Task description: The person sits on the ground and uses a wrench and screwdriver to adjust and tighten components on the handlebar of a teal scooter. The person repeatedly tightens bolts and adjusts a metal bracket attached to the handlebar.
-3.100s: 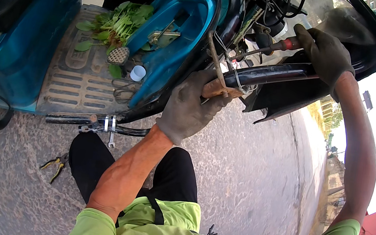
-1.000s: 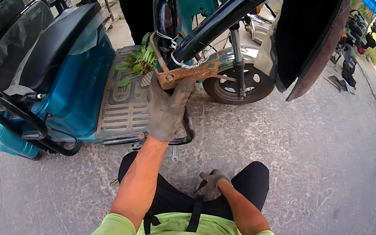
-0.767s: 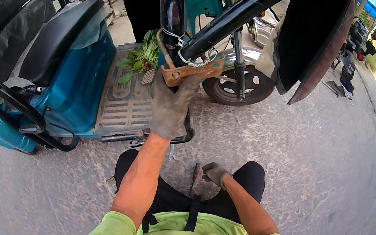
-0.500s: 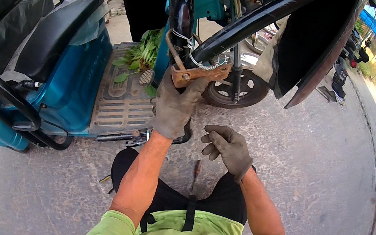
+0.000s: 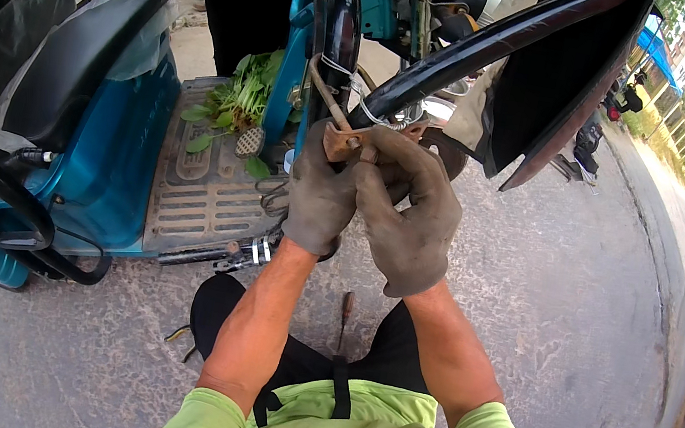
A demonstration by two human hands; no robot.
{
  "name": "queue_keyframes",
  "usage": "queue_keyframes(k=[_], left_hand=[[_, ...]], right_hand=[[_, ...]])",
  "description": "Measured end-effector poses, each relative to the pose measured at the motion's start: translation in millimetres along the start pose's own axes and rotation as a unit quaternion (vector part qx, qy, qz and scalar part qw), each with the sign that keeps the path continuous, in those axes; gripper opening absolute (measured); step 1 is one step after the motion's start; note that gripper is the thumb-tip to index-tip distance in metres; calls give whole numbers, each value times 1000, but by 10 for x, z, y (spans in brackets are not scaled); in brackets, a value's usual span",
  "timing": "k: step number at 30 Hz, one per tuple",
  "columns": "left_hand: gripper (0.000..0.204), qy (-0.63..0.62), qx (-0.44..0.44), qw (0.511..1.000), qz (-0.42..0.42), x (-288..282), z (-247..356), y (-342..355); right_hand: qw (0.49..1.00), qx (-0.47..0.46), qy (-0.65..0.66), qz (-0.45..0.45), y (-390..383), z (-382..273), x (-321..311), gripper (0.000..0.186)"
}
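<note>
My left hand [image 5: 318, 196], in a grey-brown work glove, grips a rusty metal bracket [image 5: 339, 144] from below. A bent rusty rod [image 5: 329, 97] runs through the bracket beside a black tube [image 5: 463, 47]. Silvery wire [image 5: 375, 117] is wound around the tube's lower end. My right hand [image 5: 412, 226], gloved alike, is closed in a pinch at the bracket's near face. Between its thumb and fingers shows a small brownish piece, too hidden to name. Fingers cover much of the bracket.
A teal three-wheeler stands at left, with a black seat [image 5: 80, 67] and a slotted footboard [image 5: 188, 205]. Leafy greens [image 5: 245, 91] and a pedal [image 5: 250, 143] are on it. A screwdriver [image 5: 347, 308] lies on the ground between my knees. A dark panel [image 5: 548, 85] hangs at upper right.
My right hand has moved up and left from empty air to the bracket, its fingers now pinched there. My left hand stays on the bracket. The view has shifted slightly.
</note>
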State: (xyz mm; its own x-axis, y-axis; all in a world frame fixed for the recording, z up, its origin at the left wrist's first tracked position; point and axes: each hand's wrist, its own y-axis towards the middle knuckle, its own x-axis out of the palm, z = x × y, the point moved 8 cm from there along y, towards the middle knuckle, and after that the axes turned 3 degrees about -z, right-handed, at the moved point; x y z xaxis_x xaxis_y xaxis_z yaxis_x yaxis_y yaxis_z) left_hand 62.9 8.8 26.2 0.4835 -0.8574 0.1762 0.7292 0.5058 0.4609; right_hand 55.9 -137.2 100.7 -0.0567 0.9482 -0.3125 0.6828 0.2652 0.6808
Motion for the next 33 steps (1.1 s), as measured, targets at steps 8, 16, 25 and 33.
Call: queue_keyframes(k=[8,16,25,33], left_hand=[[39,7,15,1000,1,-31,31,0],[42,72,73,995,-10,-33,81,-2],[46,41,51,998,-18,-22,5,27],[43,79,99,992,-12,-28,85,10]], right_hand=[[993,-87,-73,42,0,-73,92,30],[993,-93,-49,53,-37,44,175,29],[995,-49,-43,73,-35,114,179,24],[994,-7,-99,49,3,50,142,25]])
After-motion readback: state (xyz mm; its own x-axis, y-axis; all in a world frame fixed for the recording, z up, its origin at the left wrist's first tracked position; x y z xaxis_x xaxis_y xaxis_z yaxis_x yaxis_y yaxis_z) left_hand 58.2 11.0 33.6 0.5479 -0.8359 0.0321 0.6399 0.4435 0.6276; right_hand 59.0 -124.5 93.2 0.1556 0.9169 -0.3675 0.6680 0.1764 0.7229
